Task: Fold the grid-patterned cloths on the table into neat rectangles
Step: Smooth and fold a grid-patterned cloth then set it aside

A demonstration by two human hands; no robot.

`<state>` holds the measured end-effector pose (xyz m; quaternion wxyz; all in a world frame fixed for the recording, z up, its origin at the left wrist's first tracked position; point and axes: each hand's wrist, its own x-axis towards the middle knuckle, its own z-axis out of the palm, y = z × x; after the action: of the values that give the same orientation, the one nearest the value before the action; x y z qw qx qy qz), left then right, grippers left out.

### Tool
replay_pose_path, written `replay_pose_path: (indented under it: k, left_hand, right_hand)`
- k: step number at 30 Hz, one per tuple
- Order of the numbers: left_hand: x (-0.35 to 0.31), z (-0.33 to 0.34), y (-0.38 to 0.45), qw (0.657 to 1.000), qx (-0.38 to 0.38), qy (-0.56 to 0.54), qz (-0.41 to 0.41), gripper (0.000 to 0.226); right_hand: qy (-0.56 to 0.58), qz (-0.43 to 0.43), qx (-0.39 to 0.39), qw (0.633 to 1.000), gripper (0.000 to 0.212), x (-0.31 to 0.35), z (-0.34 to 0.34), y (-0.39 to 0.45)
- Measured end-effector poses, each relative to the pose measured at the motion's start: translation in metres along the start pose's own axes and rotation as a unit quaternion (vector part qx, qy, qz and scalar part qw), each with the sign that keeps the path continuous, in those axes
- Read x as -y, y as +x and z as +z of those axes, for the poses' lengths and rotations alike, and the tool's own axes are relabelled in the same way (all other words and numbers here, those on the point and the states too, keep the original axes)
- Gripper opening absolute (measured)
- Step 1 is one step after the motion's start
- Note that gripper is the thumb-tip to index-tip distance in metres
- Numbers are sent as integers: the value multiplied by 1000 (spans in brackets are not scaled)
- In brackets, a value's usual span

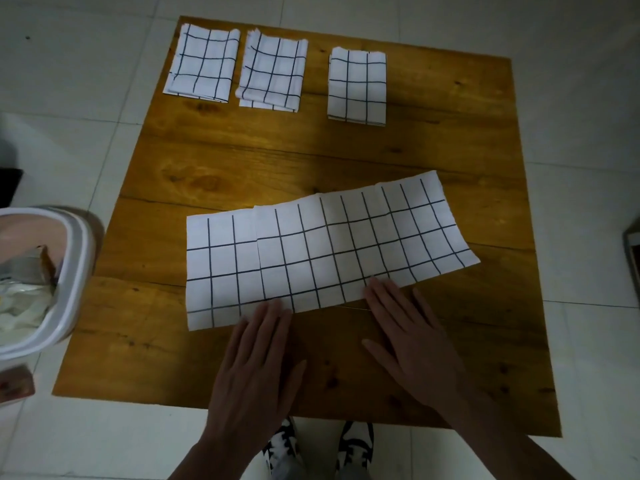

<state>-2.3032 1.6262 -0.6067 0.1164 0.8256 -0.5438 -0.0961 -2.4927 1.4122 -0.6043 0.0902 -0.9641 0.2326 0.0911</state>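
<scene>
A long white cloth with a dark grid lies flat across the near half of the wooden table, folded into a wide strip. My left hand lies flat with straight fingers, its fingertips touching the strip's near edge. My right hand is flat too, fingertips on the near edge further right. Three folded grid cloths sit in a row at the far edge: one at the left, one in the middle, one to the right.
A white plastic bin with crumpled contents stands on the floor by the table's left edge. My shoes show below the near edge. Pale floor tiles surround the table. A dark object peeks in at the right border.
</scene>
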Motion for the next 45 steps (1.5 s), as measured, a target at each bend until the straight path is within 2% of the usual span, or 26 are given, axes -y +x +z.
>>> replay_pose_path:
  k: [5,9,22,29,39,45]
  left_hand:
    - [-57,13,36,999,27,-13,43,69]
    - [-76,26,51,999,40,-4,25,67]
    - [-69,27,48,998,50,20,33,70]
    - [-71,25,49,999,42,14,32,69]
    - [-61,20,47,997,62,9,38,69]
    - [-31,7,29,999,34,-22,-7,70]
  right_hand:
    - [9,20,-25,999,66,7,5,-1]
    - [12,19,-48,999,60,7,7,-2]
    - [5,50,-15,999,68,-45,-4,-22]
    - [55,200,-65,976,73,-73,-4,-30]
    - [64,258,-95,959,71,-65,2,-26]
    - [65,262,-105,957,69,-65,1,-25]
